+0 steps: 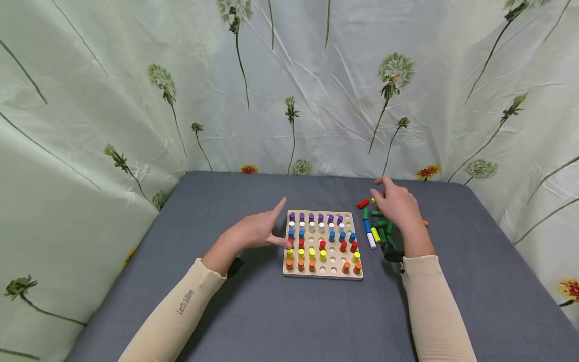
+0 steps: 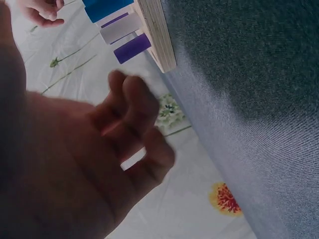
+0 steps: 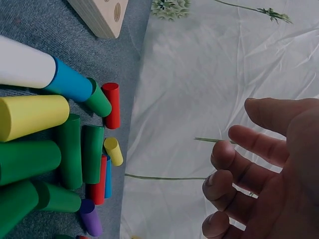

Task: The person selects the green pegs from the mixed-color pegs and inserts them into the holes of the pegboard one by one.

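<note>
A wooden pegboard lies on the table with rows of coloured pegs standing in it: purple at the back, then white, blue, red, yellow and orange at the front. Several holes in its middle and right part show no peg. My left hand is at the board's left edge, fingers loosely spread and thumb tip overlapping a red peg in the head view; nothing is in its palm. Over the loose pegs on the right hovers my right hand, fingers relaxed and slightly bent, holding nothing in the right wrist view.
Loose pegs lie in a pile right of the board, among them green, yellow, white, red and purple. The grey tablecloth ends at a flower-printed curtain behind.
</note>
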Action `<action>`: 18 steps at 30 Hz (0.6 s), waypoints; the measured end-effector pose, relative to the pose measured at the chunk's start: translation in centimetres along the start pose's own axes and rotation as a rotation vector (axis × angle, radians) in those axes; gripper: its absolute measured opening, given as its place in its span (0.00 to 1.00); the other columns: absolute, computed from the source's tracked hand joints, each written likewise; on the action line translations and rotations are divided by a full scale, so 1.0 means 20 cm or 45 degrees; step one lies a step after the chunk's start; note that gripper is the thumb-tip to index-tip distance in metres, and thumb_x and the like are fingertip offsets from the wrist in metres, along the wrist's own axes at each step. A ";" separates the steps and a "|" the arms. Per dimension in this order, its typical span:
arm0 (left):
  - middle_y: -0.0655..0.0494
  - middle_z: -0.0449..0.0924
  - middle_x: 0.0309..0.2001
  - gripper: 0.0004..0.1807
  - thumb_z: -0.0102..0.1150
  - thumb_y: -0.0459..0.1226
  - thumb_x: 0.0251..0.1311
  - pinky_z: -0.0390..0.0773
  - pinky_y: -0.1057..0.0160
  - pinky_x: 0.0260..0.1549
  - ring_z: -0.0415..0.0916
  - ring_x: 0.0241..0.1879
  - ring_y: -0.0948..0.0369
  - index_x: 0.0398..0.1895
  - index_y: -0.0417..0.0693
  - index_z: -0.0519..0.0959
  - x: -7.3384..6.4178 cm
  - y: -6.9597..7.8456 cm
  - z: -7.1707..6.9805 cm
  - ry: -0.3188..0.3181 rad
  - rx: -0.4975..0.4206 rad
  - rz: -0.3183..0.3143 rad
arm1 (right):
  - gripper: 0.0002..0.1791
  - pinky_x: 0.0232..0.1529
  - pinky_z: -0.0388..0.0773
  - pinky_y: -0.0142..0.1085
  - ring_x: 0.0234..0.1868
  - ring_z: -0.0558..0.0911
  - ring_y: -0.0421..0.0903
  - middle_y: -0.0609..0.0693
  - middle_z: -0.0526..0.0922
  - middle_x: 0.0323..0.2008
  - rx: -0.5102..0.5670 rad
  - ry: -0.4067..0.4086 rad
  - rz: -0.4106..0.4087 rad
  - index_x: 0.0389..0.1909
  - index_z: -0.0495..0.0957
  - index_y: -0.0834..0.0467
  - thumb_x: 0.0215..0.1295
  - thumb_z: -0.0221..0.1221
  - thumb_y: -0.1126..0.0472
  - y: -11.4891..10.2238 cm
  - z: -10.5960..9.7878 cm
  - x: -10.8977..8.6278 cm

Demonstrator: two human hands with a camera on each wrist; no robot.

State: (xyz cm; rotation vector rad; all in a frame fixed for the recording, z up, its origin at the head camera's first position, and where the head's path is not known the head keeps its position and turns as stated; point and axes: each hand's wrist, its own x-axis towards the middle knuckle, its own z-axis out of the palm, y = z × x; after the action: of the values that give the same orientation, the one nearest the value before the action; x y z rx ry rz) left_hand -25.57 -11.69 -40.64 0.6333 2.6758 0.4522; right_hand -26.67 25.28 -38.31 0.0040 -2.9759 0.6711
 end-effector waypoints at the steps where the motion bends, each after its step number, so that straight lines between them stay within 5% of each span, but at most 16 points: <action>1: 0.44 0.57 0.84 0.73 0.72 0.68 0.55 0.70 0.42 0.74 0.65 0.80 0.47 0.88 0.55 0.32 0.00 0.00 0.00 -0.038 -0.015 -0.017 | 0.25 0.29 0.67 0.42 0.21 0.74 0.48 0.54 0.82 0.27 0.000 -0.006 0.007 0.70 0.70 0.61 0.84 0.50 0.49 0.00 0.00 0.00; 11: 0.47 0.59 0.84 0.84 0.86 0.63 0.40 0.66 0.45 0.77 0.64 0.80 0.51 0.89 0.55 0.32 0.01 0.02 0.07 -0.219 -0.030 -0.087 | 0.24 0.28 0.69 0.41 0.23 0.74 0.50 0.58 0.82 0.35 -0.001 -0.061 0.053 0.67 0.71 0.62 0.83 0.51 0.49 0.06 0.00 -0.01; 18: 0.46 0.60 0.84 0.83 0.83 0.67 0.39 0.67 0.48 0.77 0.65 0.79 0.52 0.89 0.50 0.37 0.01 0.04 0.11 -0.221 0.110 -0.070 | 0.18 0.43 0.78 0.52 0.44 0.83 0.59 0.65 0.85 0.52 -0.104 -0.237 0.107 0.62 0.77 0.61 0.79 0.58 0.55 0.12 0.04 0.02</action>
State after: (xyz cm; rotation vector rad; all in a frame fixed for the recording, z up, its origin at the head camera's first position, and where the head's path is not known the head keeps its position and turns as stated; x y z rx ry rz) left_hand -24.61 -10.38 -42.35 0.5931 2.5510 0.2559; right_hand -27.17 27.14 -39.93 -0.0691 -3.1964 0.5870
